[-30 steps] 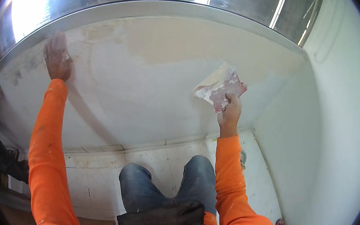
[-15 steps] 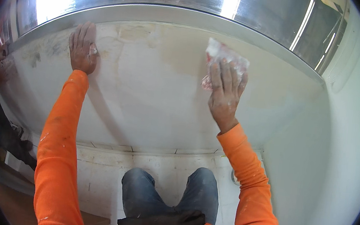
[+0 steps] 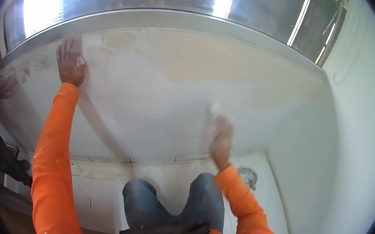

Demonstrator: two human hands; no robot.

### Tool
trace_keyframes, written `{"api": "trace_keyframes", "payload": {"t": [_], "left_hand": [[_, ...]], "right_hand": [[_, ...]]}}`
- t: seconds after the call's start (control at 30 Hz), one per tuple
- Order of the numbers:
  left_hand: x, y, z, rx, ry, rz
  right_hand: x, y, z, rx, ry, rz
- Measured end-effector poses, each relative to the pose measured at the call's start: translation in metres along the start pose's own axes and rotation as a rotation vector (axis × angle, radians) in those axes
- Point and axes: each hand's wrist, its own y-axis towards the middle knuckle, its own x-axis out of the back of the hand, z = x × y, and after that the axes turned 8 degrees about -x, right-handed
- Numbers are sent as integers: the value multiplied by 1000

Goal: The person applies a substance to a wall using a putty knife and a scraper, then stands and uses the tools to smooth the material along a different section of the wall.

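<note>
My left hand (image 3: 71, 58) lies flat on the upper left of a pale patched wall panel (image 3: 148, 99), fingers stretched just below the metal ledge. My right hand (image 3: 221, 136), smeared by motion, is lower on the panel at right of centre. At its fingertips is a blurred pale piece (image 3: 215, 108), the white-smeared reddish sheet seen in the earlier frames. Beige patches run along the panel's upper part.
A metal ledge (image 3: 174, 16) borders shiny panes above. A white side wall (image 3: 362, 134) curves down the right. Another person's hand (image 3: 2, 85) touches the panel at far left. A round metal fitting (image 3: 247, 174) sits low beside my right arm, near my bent knees.
My right hand rose with the sheet half a second ago and has since moved down and slightly left, now blurred. My left hand stays flat at the panel's upper left.
</note>
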Motion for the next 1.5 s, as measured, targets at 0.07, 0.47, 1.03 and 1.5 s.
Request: {"api": "trace_keyframes", "payload": {"t": [0.07,0.47,1.03,1.5], "left_hand": [[14,14,-11,-12,-77,-54],[16,20,-14,-53,-109,-124],[13,17,-13,-14,-61,-78],[8,9,-5,-26,-94,-93]], "right_hand": [[53,50,15,158,-462,-372],[-3,174,86,534,-95,-521],[-22,49,62,264,-102,-241],[-75,151,128,594,-88,-467]]}}
